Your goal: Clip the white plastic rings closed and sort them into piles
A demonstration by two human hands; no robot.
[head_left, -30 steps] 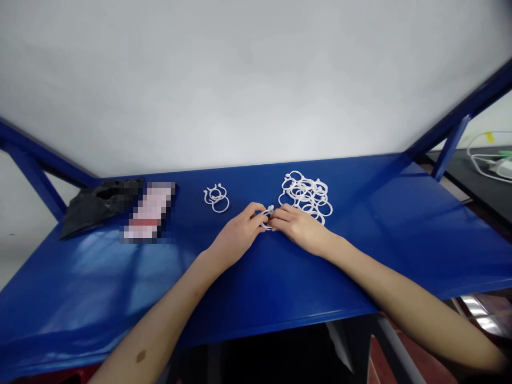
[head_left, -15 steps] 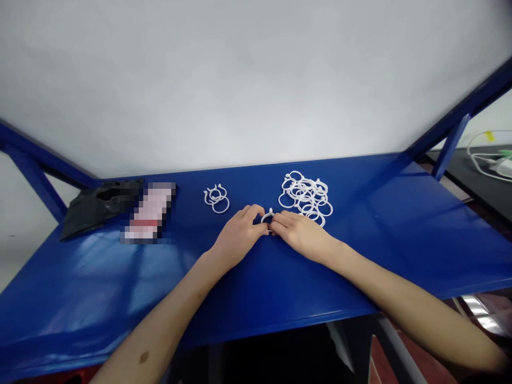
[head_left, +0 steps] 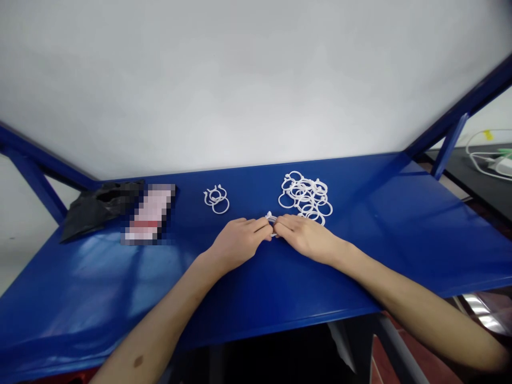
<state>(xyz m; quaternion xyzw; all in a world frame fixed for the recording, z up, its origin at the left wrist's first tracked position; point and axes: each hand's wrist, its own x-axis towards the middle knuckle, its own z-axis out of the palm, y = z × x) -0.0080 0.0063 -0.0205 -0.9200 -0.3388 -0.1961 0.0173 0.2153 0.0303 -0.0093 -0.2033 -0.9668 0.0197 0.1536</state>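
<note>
Between my two hands is a white plastic curtain ring (head_left: 271, 218) with a small knob showing at its top; fingers hide most of it. My left hand (head_left: 240, 239) is closed, its fingertips pinching the ring's left side. Closed on the right side is my right hand (head_left: 303, 234), its knuckles almost touching the left fingers. Beyond the right hand lies a tangled heap of white curtain rings (head_left: 306, 194). A smaller group of white rings (head_left: 216, 198), some with gaps in the loop, rests beyond the left hand.
The blue table (head_left: 256, 298) has a white panel (head_left: 256, 80) rising behind it. To the left are a black plastic bag (head_left: 86, 213) and a pixelated pinkish object (head_left: 150, 213). A white cable (head_left: 474, 160) lies on a dark surface at the far right.
My left hand has moved slightly right and its fingers have closed onto the ring. The ring's visible part is smaller and its knob sits lower. Both ring groups are unmoved.
</note>
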